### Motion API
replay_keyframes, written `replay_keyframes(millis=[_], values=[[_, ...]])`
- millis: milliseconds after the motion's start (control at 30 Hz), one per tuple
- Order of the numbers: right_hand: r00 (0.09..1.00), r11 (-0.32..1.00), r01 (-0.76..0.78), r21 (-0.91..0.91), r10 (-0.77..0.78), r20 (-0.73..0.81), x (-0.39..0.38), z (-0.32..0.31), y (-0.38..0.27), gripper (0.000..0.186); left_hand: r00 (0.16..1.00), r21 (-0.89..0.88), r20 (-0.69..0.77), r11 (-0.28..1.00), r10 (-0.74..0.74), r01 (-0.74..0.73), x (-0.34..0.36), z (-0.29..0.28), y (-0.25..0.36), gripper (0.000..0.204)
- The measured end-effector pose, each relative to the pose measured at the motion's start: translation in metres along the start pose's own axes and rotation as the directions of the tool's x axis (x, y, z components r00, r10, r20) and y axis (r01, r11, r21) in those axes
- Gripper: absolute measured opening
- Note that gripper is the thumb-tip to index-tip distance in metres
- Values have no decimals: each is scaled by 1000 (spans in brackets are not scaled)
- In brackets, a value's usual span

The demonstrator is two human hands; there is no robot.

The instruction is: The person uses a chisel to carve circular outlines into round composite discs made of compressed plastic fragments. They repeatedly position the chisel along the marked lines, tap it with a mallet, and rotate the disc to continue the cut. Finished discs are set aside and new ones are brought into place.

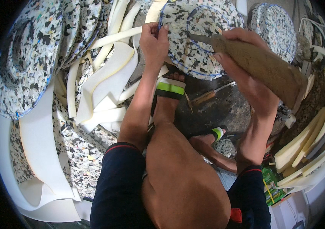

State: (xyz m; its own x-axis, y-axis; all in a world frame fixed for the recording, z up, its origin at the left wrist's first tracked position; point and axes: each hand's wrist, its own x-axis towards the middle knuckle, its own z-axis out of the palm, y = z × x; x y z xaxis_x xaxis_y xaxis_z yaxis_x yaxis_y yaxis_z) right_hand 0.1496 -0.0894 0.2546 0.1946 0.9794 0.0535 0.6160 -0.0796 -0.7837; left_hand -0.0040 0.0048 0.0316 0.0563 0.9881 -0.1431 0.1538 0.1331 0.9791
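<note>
A round speckled foam disc (176,45) of grey, white and black chips is held up at the top middle. A blue line runs along its rim, and another curved blue line marks its face. My left hand (154,44) pinches the disc's left edge, thumb on the face. In my right hand (242,57) is a knife (261,68) with a long, thick brown handle that widens toward its near end. Its short dark pointed blade meets the disc's face near the inner blue line; how deep the tip sits, I cannot tell.
Speckled foam rings (48,49) stand stacked at left, beside white and cream foam offcuts (103,84). Another foam disc (273,30) is at upper right. A wooden-handled tool (204,98) lies on the dark floor between my feet. Cream foam strips (303,145) lean at right near a green package (271,185).
</note>
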Motion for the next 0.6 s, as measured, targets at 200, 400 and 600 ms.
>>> replay_keyframes(millis=[200,400,600], values=[[999,994,34,-102,-34,-4,-8,-7,-13,38,993,-190,-24,975,117,-119,-12,-4,-4,30],[998,998,62,-1,-62,12,3,14,18,32,983,372,7,912,183,-173,-25,-8,-8,40],[943,917,327,-229,-300,143,5,12,33,27,821,714,293,459,490,-528,-13,4,-12,62]])
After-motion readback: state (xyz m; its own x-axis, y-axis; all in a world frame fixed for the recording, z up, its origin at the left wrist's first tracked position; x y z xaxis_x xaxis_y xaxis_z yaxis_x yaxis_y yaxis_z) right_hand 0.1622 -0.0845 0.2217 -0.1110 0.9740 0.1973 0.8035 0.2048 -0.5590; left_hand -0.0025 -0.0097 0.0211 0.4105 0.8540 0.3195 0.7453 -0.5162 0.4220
